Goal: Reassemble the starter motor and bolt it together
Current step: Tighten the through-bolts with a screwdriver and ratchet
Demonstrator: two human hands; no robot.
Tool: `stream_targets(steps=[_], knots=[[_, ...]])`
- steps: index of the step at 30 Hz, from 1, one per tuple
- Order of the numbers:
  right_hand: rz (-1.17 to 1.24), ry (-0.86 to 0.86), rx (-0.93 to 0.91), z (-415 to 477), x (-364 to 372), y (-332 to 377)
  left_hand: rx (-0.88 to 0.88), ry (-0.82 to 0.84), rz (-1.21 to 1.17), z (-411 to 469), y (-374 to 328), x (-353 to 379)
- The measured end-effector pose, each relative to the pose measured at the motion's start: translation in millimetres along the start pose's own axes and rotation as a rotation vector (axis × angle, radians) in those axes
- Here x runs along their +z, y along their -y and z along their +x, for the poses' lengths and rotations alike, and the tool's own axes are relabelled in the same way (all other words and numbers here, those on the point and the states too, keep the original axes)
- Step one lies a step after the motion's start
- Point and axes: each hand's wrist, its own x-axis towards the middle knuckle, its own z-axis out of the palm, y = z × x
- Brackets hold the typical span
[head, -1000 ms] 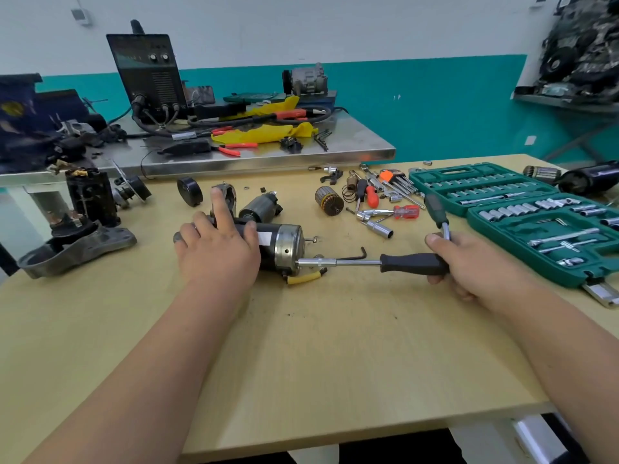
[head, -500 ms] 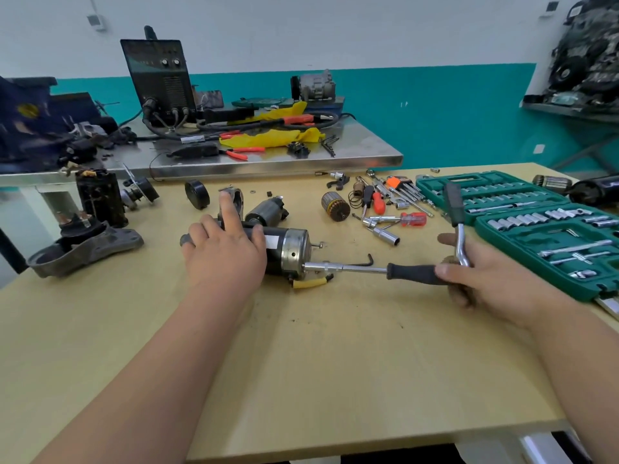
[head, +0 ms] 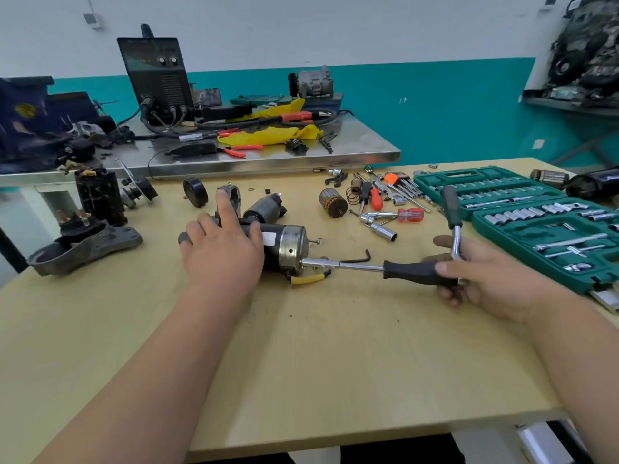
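1. One starter motor [head: 284,246], a black cylinder with a silver end cap, lies on its side near the middle of a pale wooden table [head: 335,346].
2. The left hand [head: 221,252] rests flat on top of the motor body, fingers spread, index finger pointing away.
3. The right hand [head: 475,276] is closed around two tools at once: a black-handled driver [head: 378,267] and a bent-shaft wrench with a dark green grip [head: 452,212].
4. The driver lies level, its silver tip touching the lower edge of the motor's end cap.
5. One black hex key [head: 360,257] lies just beyond the driver shaft.
6. One yellow-handled tool [head: 306,279] lies beside the end cap, partly hidden.
7. One open green socket case [head: 522,212], in two halves, sits to the right, touching nothing held.
8. Behind the motor lie one copper-wound armature [head: 333,203], one loose socket [head: 385,232] and one small red screwdriver [head: 407,215].
9. One steel bench [head: 268,155] stands behind the table.
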Motion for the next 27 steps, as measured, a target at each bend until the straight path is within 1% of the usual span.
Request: stream_targets(steps=[1, 3, 4, 5, 7, 8, 9, 12, 13, 15, 16, 17, 20, 21, 22, 24, 26, 27], knots=[[-0.043, -0.026, 0.017, 2, 1, 2, -0.002, -0.005, -0.002, 0, 0, 0], [-0.246, -0.148, 0.032, 7, 7, 2, -0.003, -0.017, -0.009, -1, -1, 1], [-0.302, -0.181, 0.042, 10, 7, 0, -0.002, -0.022, -0.009, -1, -1, 1], [-0.262, -0.170, 0.059, 10, 5, -1, 0.000, -0.024, -0.007, -1, -1, 1], [-0.027, -0.066, 0.062, 4, 3, 2, -0.001, -0.022, -0.002, -1, -1, 1], [0.055, -0.037, 0.062, 1, 2, 2, -0.003, -0.026, 0.001, -1, -1, 2], [0.048, -0.058, 0.068, 1, 2, 4, -0.005, -0.032, 0.003, -1, 0, 3], [-0.226, -0.206, 0.079, 8, 7, 2, -0.011, -0.040, 0.001, 1, -1, 6], [-0.204, -0.197, 0.087, 6, 9, 2, -0.013, -0.042, -0.003, 1, -2, 7], [0.046, -0.043, 0.079, 1, 4, 4, -0.014, -0.057, -0.023, 1, -2, 10], [0.132, 0.006, 0.066, -3, 0, 4, -0.015, -0.070, -0.040, 0, -2, 11], [0.130, 0.015, 0.054, -4, -1, 5, -0.016, -0.084, -0.058, -2, -1, 13], [-0.201, -0.163, 0.042, 5, 4, 0, -0.001, -0.106, -0.134, -6, 2, 16], [-0.262, -0.195, 0.062, 8, 6, -2, 0.013, -0.108, -0.166, -7, 3, 15], [-0.241, -0.166, 0.057, 7, 7, -2, 0.037, -0.106, -0.191, -7, 5, 14], [-0.042, -0.046, 0.042, 2, 3, -2, 0.127, -0.081, -0.191, -8, 8, 12], [0.118, 0.053, 0.063, -3, -5, 0, 0.217, -0.021, -0.130, -9, 13, 10], [0.103, 0.059, 0.051, -3, -4, 1, 0.241, 0.007, -0.086, -9, 14, 9]])
